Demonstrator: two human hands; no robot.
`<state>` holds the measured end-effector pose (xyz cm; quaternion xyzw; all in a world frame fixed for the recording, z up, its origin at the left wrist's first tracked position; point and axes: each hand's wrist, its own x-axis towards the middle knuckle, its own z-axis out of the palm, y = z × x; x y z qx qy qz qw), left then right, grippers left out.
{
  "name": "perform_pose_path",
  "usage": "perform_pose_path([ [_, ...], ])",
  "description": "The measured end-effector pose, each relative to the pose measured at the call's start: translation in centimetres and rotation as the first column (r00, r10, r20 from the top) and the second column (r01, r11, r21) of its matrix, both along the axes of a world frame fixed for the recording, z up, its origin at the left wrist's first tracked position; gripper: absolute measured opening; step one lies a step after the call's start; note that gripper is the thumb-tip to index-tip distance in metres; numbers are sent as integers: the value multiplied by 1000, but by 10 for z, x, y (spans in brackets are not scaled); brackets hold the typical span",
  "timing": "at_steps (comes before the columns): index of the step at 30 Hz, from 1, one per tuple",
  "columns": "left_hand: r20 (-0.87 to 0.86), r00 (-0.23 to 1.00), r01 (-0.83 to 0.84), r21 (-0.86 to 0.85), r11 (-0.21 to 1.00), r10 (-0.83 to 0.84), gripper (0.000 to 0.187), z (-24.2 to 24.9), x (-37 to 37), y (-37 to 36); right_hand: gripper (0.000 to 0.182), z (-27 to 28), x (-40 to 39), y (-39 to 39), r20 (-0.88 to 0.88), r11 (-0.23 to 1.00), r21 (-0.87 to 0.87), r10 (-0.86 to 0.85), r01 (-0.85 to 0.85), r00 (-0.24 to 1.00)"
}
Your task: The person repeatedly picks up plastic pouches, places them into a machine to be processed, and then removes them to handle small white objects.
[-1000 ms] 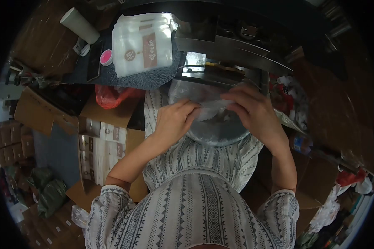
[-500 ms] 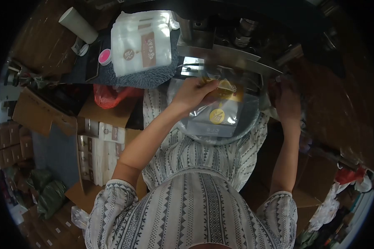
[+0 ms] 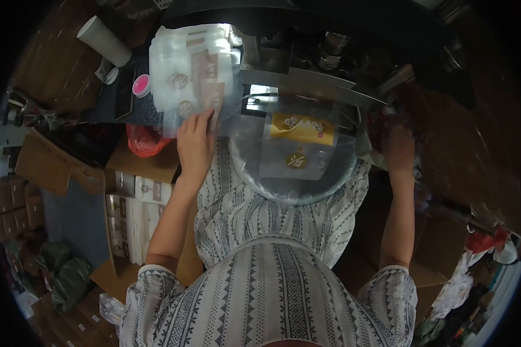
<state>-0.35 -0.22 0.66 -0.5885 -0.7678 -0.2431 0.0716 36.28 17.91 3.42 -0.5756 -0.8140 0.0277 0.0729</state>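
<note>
Dim clutter surrounds the seated person. The left hand (image 3: 195, 147) lays its half-curled fingers on the uppermost clear pouch (image 3: 175, 120) of a stack (image 3: 167, 66) on blue cloth (image 3: 147, 115); whether it pinches, I cannot tell. The right hand (image 3: 398, 146) is blurred in shadow, its grip unclear. Between them, a gold-labelled pouch (image 3: 298, 165) lies over a round, plastic-covered support (image 3: 346, 165). Farther left, an open cardboard box (image 3: 140, 157) holds packs of printed pouches (image 3: 136, 222).
</note>
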Motion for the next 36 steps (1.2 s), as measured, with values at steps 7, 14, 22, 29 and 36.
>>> perform_pose_path([
  [7, 220, 975, -1, 132, 991, -28, 14, 36, 41, -16, 23, 73, -66, -63, -702, 922, -207, 94, -328, 706],
  [14, 332, 896, 270, 123, 955, -296, 14, 54, 66, -16, 29, 72, -106, -73, -635, 737, 63, 550, -673, 543],
  [22, 935, 354, 334, -151, 930, 25, 22, 20, 84, 36, 28, 66, -73, -60, -634, 917, -126, 218, -378, 742],
  [29, 964, 266, 229, -77, 970, 14, 34, 18, 79, 59, 25, -13, 4, 10, -2, 936, 307, 184, -174, 983],
  [36, -255, 959, 138, 38, 990, -124, 44, -13, 5, 30, 27, 10, -16, -5, -75, 994, 68, -79, 84, 994],
])
